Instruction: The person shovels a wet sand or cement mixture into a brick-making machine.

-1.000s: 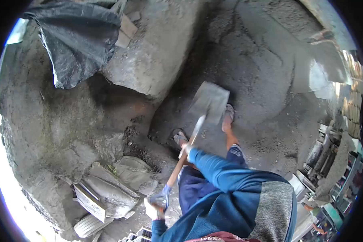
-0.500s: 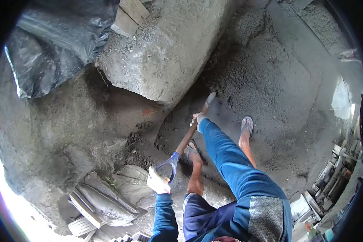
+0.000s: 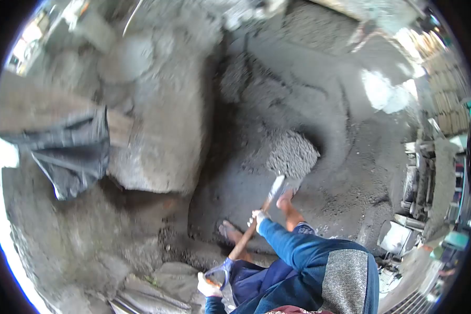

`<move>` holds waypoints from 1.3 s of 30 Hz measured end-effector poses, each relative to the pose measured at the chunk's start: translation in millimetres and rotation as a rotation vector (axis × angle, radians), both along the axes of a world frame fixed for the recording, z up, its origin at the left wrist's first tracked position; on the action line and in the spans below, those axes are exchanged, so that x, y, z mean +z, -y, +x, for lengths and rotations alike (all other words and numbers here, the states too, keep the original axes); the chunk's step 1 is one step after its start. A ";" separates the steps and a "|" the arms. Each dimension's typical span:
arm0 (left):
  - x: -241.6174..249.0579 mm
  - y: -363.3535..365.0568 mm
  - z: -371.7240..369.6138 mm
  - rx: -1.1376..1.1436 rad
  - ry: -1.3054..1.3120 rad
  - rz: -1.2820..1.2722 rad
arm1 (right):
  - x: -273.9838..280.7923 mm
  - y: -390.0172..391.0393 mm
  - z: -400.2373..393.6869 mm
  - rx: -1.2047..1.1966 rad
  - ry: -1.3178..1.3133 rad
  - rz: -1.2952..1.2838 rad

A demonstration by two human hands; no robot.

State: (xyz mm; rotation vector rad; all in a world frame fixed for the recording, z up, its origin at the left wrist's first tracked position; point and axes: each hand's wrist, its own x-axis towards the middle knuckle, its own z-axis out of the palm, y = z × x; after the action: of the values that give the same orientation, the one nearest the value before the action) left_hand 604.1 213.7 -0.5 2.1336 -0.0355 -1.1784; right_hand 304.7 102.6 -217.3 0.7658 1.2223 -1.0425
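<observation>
A shovel (image 3: 242,243) with a wooden shaft and a blue D-shaped handle slants up and away across my legs. My left hand (image 3: 209,285), in a pale glove, is closed on the handle. Further along, my gloved right hand (image 3: 258,220) grips the shaft near its metal socket. A heap of wet grey mix (image 3: 294,154) sits at the blade end and hides the blade. The heap appears held above the floor, with a dark shadow beside it. My feet in sandals stand on either side of the shaft.
A big concrete-like block (image 3: 167,141) rises on the left, with black plastic sheeting (image 3: 81,152) beside it. Loose grey material (image 3: 240,78) lies ahead. Stacked blocks or timber (image 3: 418,178) and a pale container (image 3: 395,238) line the right.
My view has turned, so the block and plastic sit lower. A heap of grey mix now shows on the shovel's blade end. Both hands keep their hold, and my feet have shifted.
</observation>
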 end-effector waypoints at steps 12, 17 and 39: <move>96.7 235.4 -352.1 -0.747 -0.422 -0.195 | 275.5 2.9 -414.0 -0.773 -0.429 -0.371; 284.3 300.4 -586.9 -1.104 -0.646 -0.767 | 473.3 -2.4 -613.9 -1.004 -0.634 -0.841; 296.7 199.1 -533.4 -2.572 -0.266 -1.964 | 503.0 -184.7 -502.2 -0.957 -0.995 -0.944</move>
State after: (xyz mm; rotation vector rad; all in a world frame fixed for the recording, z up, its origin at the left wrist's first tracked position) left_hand 70.7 14.6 296.2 1.0208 3.0499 1.0488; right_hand -197.5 287.3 285.6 -0.0399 0.8788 -2.7363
